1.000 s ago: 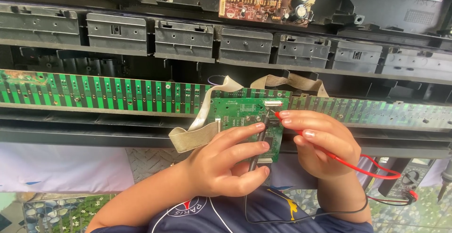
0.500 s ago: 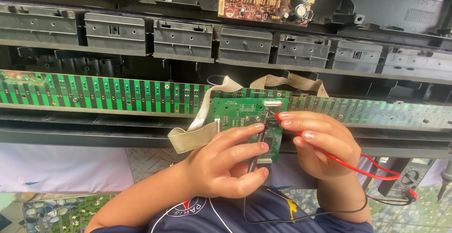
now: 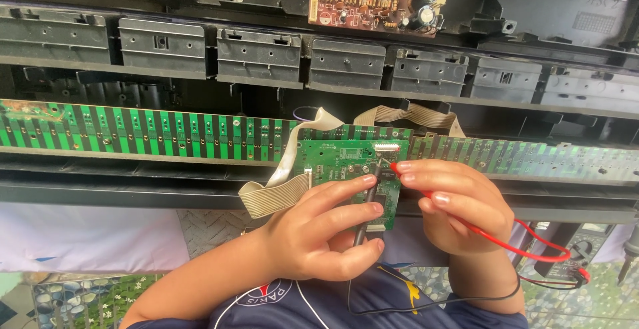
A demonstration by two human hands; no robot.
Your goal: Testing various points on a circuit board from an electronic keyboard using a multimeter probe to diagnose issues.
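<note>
Dark keyboard chassis (image 3: 266, 56) behind a long green contact strip (image 3: 146, 136).
Left hand (image 3: 319, 236) fingers grasp a black probe (image 3: 365, 209) on the small green board (image 3: 346, 163); right hand (image 3: 459, 202) pinches a red probe (image 3: 426, 192). Nothing has shifted since before.

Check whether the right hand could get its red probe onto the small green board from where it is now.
Probably yes. The right hand holds the red probe with its tip already at the small green board, and nothing lies between them; the left hand with the black probe works beside it.
</note>
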